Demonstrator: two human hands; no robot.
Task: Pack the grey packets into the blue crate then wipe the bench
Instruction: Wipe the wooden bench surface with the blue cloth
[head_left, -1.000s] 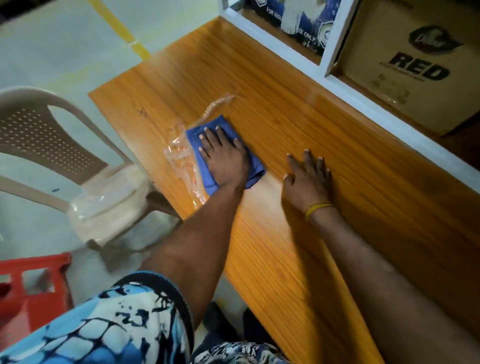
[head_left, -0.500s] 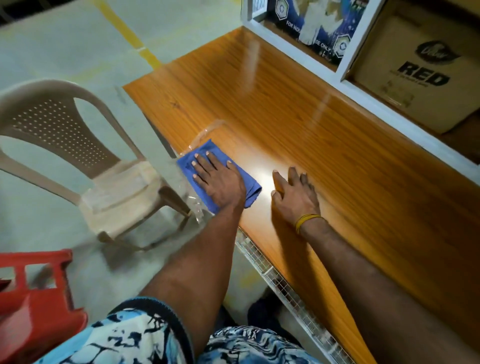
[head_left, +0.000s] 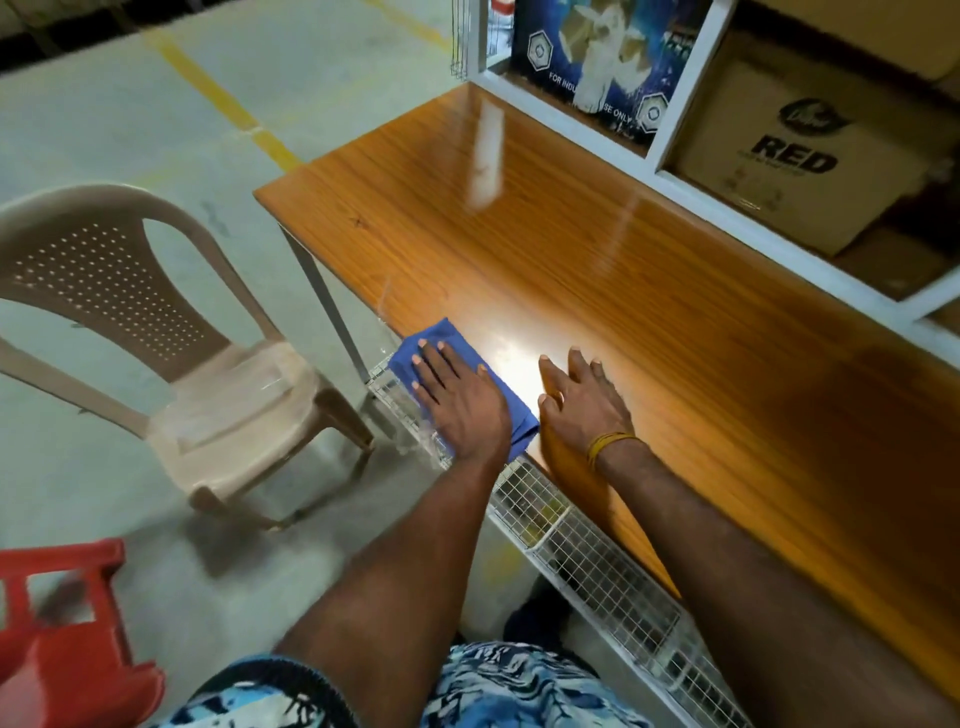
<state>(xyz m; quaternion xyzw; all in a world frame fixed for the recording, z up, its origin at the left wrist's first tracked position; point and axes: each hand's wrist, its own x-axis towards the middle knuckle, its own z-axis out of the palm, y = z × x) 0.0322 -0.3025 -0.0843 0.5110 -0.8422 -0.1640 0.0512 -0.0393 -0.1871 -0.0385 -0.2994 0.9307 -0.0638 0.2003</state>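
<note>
One blue cloth (head_left: 457, 364) lies at the near left edge of the wooden bench (head_left: 649, 291), partly overhanging it. The left hand (head_left: 460, 397) presses flat on the cloth, fingers straight and spread. The right hand (head_left: 584, 397) rests just beside it on bare wood, fingers extended, holding nothing. One beige chair (head_left: 156, 332) and one red stool (head_left: 67, 639) stand left on the floor. Two boxes sit on the far shelf: one blue box (head_left: 602, 57), one cardboard box (head_left: 795, 156).

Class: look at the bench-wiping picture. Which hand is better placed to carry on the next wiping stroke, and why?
The left hand: it presses flat on the blue cloth at the bench's near edge. The right hand rests bare on the wood beside the cloth.
</note>
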